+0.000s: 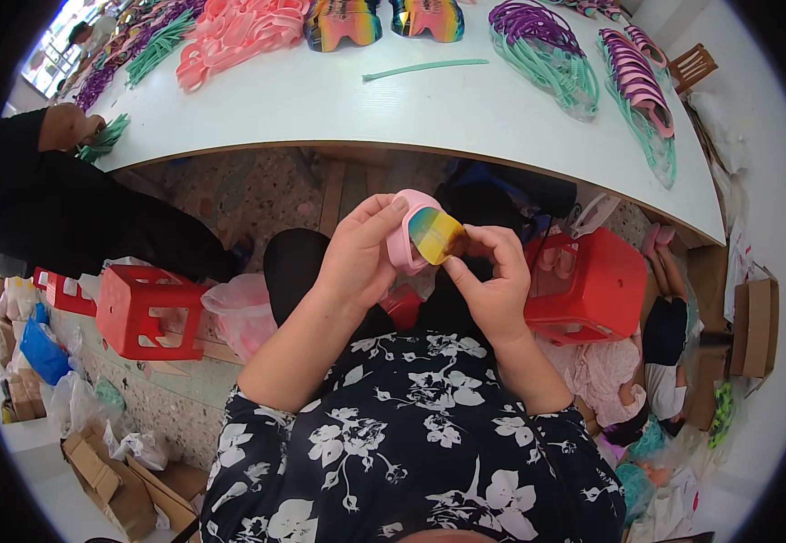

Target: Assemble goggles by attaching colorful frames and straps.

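My left hand [359, 258] grips a pink goggle frame [404, 237] above my lap. My right hand [494, 282] pinches the rainbow mirrored lens [435, 233] that sits against that frame. Both hands are close together below the white table's edge [393, 145]. The frame's far side is hidden behind my fingers and the lens.
On the table lie pink frames [239, 32], two mirrored goggles [343, 25], a loose green strip [424, 67] and piles of purple and green straps [547, 50]. Red plastic stools [144, 312] [587, 285] stand either side of me. Another person's hand [71, 127] works at the left. Cardboard boxes [121, 484] lie on the floor.
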A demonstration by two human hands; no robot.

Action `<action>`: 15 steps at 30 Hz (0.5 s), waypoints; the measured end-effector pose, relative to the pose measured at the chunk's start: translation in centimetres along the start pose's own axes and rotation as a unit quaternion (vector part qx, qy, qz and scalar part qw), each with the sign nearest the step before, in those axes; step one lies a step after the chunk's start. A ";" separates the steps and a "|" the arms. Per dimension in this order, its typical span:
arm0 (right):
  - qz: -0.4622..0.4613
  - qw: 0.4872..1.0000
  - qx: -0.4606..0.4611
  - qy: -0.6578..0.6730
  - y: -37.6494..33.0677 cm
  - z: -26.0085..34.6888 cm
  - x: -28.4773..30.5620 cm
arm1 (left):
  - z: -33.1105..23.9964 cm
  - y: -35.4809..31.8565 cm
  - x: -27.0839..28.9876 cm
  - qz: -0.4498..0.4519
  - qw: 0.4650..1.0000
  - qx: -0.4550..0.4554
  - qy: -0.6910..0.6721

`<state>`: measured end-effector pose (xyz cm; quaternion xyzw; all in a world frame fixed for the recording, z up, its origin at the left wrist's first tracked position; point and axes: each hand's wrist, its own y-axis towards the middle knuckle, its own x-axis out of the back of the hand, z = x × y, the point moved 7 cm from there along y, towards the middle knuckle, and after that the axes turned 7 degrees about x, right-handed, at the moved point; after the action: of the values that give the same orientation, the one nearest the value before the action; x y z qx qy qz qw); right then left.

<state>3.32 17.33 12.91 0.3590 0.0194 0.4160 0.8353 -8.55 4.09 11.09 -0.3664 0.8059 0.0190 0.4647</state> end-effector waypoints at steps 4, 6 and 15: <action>-0.011 0.987 -0.092 0.127 -0.4 -1.1 -0.1 | 0.5 0.6 1.2 0.034 0.989 0.072 -0.127; -0.027 0.951 -0.169 0.259 -1.0 -2.2 -0.6 | 1.0 0.9 1.6 0.062 0.970 0.117 -0.204; 0.069 0.979 -0.125 0.142 -1.0 -0.9 -1.3 | 0.7 0.1 1.0 -0.016 0.993 0.056 -0.098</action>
<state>2.87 16.56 11.27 0.1895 0.0612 0.5191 0.8312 -8.40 3.87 9.83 -0.3495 0.7500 0.0023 0.5616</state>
